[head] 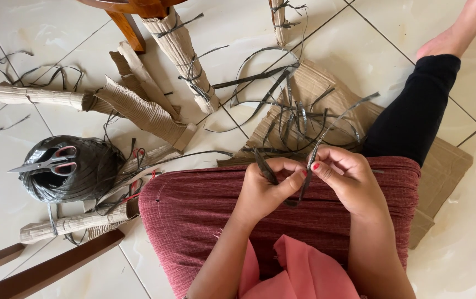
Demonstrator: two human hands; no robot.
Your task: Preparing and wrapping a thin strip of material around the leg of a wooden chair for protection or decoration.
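I sit on a tiled floor with a dark red cloth [193, 210] over my lap. My left hand [265, 188] and my right hand [346, 177] meet above the lap, both pinching one thin dark grey strip [315, 149]. The strip loops under my fingers and its free end rises up and to the right. More dark strips [298, 119] lie tangled on a flat piece of cardboard [442, 166] just beyond my hands.
A ball of dark strip [83, 171] lies at the left with red-handled scissors [50, 162] on top. Rolled corrugated cardboard tubes [144, 113] tied with strips are scattered on the floor. A wooden furniture leg [127, 27] stands at the top; wooden bars [50, 268] cross the lower left.
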